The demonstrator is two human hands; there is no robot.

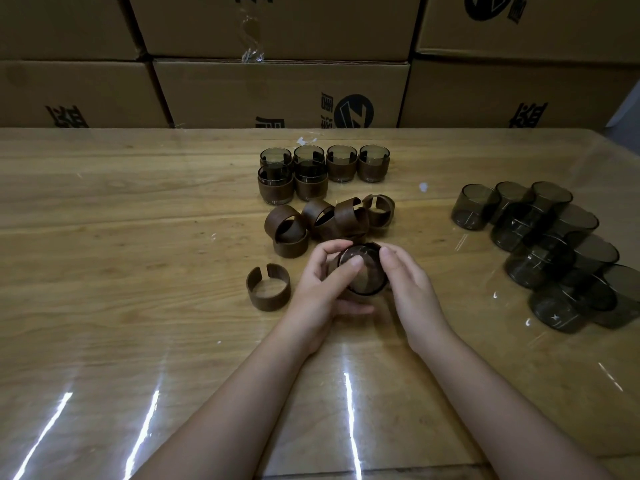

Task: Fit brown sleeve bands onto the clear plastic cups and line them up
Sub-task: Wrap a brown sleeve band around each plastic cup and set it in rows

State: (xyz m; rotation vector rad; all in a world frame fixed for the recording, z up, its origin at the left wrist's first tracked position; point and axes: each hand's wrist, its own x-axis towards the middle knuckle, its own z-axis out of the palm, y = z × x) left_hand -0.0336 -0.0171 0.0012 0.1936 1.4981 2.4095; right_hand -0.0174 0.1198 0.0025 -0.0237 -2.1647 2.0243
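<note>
Between both hands sits a smoky clear cup (367, 271) with a brown sleeve band around it, tilted toward me. My left hand (322, 285) grips its left side, thumb on the rim. My right hand (410, 289) holds its right side. Several banded cups (323, 169) stand in rows at the table's middle back. A heap of loose brown bands (329, 220) lies just beyond my hands. One single band (268, 287) lies to the left of my left hand. Several bare cups (547, 247) lie clustered at the right.
The wooden table (121, 237) has a glossy transparent cover. Stacked cardboard boxes (277, 88) form a wall along its far edge. The table's right edge (620, 157) runs close behind the bare cups.
</note>
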